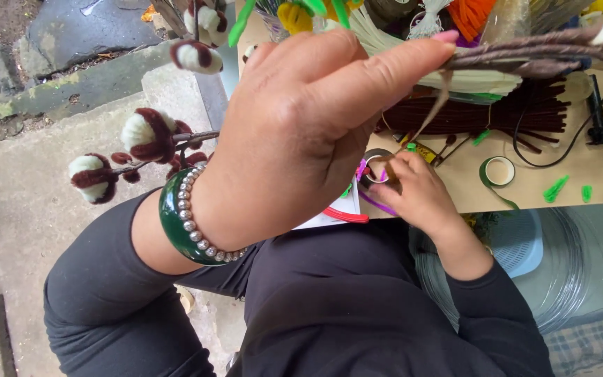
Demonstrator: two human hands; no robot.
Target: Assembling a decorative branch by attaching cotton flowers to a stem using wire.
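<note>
Brown floral tape is seen wound around a bundle of stems (pixel 546 54), which is pinched between the thumb and forefinger of the left hand (pixel 301 132), raised close to the camera above the cardboard-coloured tabletop (pixel 594 174). The fingers of this hand are closed on the stem bundle, and a loose tail of brown tape (pixel 433 112) is seen hanging from the pinch down toward the table. A green bangle (pixel 176 223) and a pearl bracelet (pixel 193 216) are worn on the left wrist. Left of the tabletop, beyond its near edge, a branch of white-and-maroon chenille cotton bolls (pixel 141 139) is held out over bare concrete paving, where open room is left.

The right hand (pixel 413 192) is kept low at the near edge of the tabletop, its fingers curled around a tape roll (pixel 377 164); whether the roll is gripped tightly cannot be told. A purple strip (pixel 378 204) lies just beside that hand at the table's edge.

Farther back on the tabletop, a heap of dark maroon pipe cleaners (pixel 518 108) is laid, with a green tape roll (pixel 500 171) in front of it and small green clips (pixel 556 187) scattered near the front edge. A black cable (pixel 598 112) is set toward the right end. Below the tabletop's edge, a pale blue plastic basket (pixel 518 241) and a coil of clear wire (pixel 567 279) are placed beside the black-clad lap.
</note>
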